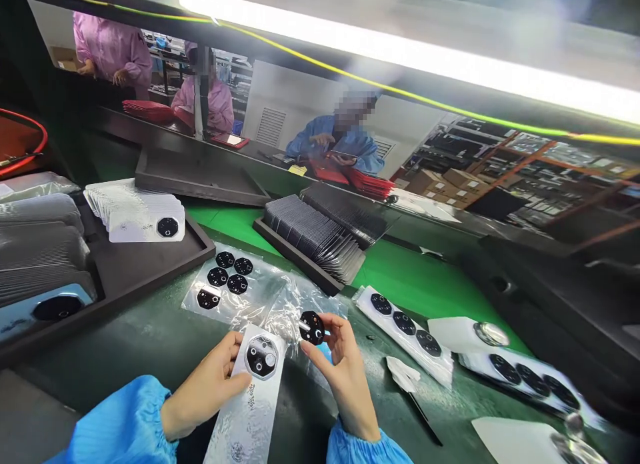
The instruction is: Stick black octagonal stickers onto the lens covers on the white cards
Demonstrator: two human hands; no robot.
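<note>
My left hand is closed around a white phone back panel, tilted upright, with a silver-rimmed octagonal camera window near its top. Between the thumb and fingers of my right hand is a black octagonal camera lens cover, with small round holes in it. The cover is just right of the panel's top, apart from it. Behind both hands lies crumpled clear plastic film. Several similar black lens covers rest on a clear sheet to the left.
At left, a black tray holds stacked white panels and grey ones. Another tray of upright dark panels stands behind. To the right are bagged lens-cover strips, a thin black tool under white tissue, and metal-topped bottles. Co-workers sit beyond.
</note>
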